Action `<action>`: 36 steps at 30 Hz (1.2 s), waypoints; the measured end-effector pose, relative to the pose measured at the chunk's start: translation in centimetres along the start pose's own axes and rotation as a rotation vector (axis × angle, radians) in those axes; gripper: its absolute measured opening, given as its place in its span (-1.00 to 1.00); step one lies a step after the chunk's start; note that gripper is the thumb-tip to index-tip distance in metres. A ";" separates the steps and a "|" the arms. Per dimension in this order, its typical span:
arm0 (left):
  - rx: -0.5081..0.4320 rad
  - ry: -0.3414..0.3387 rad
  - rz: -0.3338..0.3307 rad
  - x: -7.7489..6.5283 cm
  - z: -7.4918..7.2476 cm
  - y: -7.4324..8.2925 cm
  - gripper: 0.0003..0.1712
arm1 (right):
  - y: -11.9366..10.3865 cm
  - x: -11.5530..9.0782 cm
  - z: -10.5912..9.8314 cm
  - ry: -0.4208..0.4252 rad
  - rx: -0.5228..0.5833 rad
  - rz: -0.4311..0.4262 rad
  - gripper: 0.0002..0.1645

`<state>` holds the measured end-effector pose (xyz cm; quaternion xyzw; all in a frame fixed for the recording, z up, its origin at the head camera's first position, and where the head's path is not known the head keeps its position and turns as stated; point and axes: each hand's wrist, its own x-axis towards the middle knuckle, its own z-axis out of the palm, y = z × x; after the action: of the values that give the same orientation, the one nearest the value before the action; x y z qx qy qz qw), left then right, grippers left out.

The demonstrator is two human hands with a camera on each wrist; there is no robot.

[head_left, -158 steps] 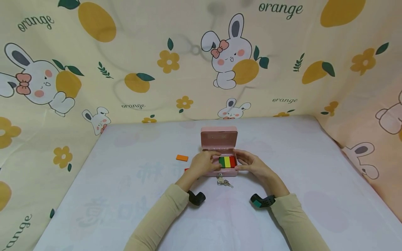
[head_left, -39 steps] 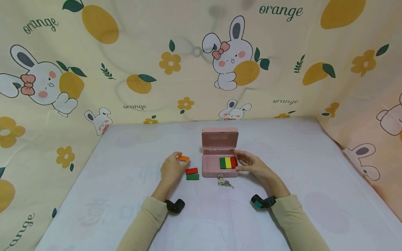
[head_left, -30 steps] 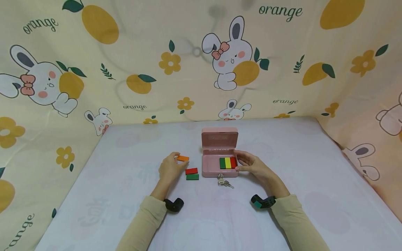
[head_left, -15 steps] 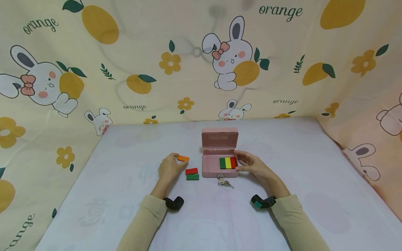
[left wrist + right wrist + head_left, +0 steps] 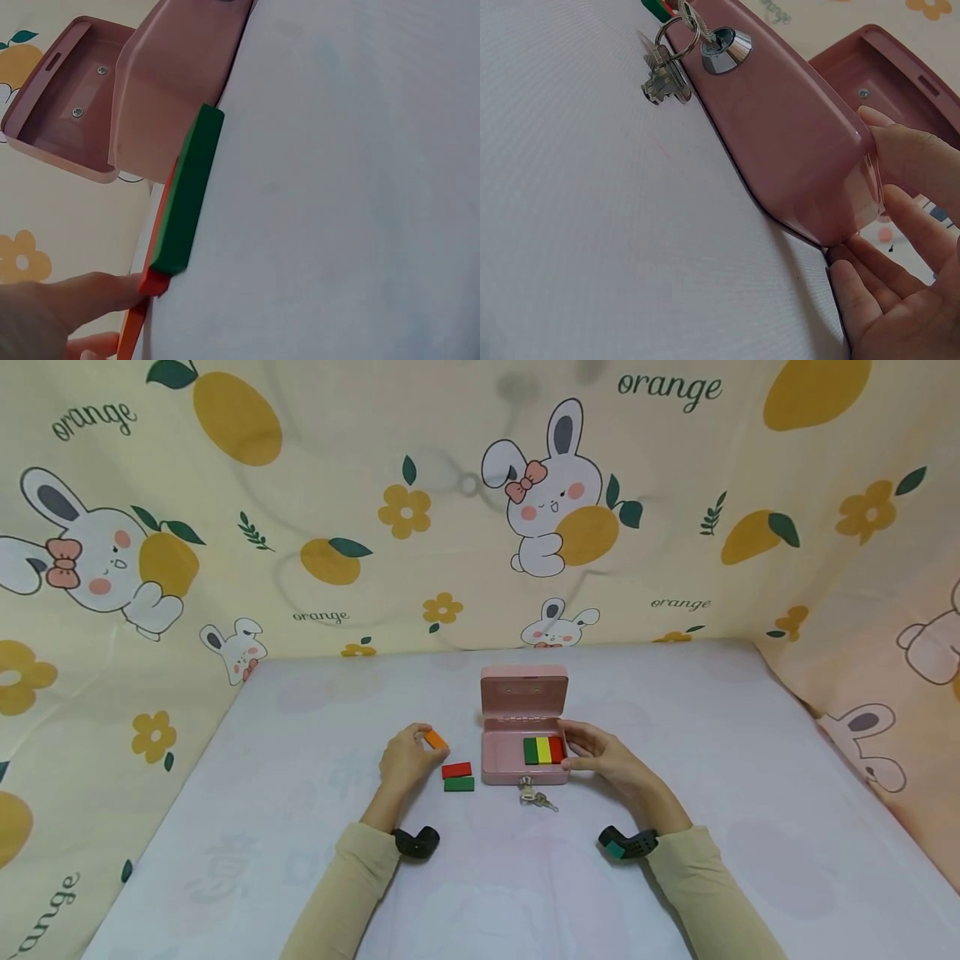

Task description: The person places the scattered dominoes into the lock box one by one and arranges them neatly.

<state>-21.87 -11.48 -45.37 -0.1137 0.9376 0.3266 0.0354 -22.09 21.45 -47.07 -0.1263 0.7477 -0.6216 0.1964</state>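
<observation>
My left hand [image 5: 405, 760] pinches an orange block [image 5: 435, 740] between thumb and fingers, left of the pink metal box. A red block [image 5: 456, 770] and a green block [image 5: 459, 784] lie side by side on the table just right of that hand. The pink box [image 5: 498, 772] stands with its lid [image 5: 523, 693] raised. Inside it at the right, green, yellow [image 5: 544, 750] and red blocks sit in a row. My right hand [image 5: 907, 300] holds the box's right end, thumb at the top rim and fingers by the lower edge.
Keys [image 5: 667, 75] hang from the lock [image 5: 726, 51] on the box's front. A white cloth [image 5: 525, 877] covers the table. Behind it rises a cream curtain [image 5: 450, 552] with rabbits and oranges. Each wrist wears a black camera [image 5: 417, 843].
My left hand has come out of the box, moved left and taken hold of the orange block. Lately the block has turned from nearly level to slanting. My right hand keeps its place.
</observation>
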 end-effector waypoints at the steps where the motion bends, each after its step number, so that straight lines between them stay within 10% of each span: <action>1: -0.003 -0.002 -0.005 0.0 0.0 0.0 -0.39 | 0.0 0.0 0.0 0.001 -0.003 0.003 -0.10; 36: -0.132 -0.005 0.063 -0.2 -0.5 -0.4 -0.43 | 0.0 -0.1 0.0 0.014 -0.005 0.014 -0.15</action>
<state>-21.55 -12.08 -45.17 -0.0854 0.9170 0.3891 0.0197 -22.05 21.48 -47.04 -0.1174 0.7513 -0.6194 0.1953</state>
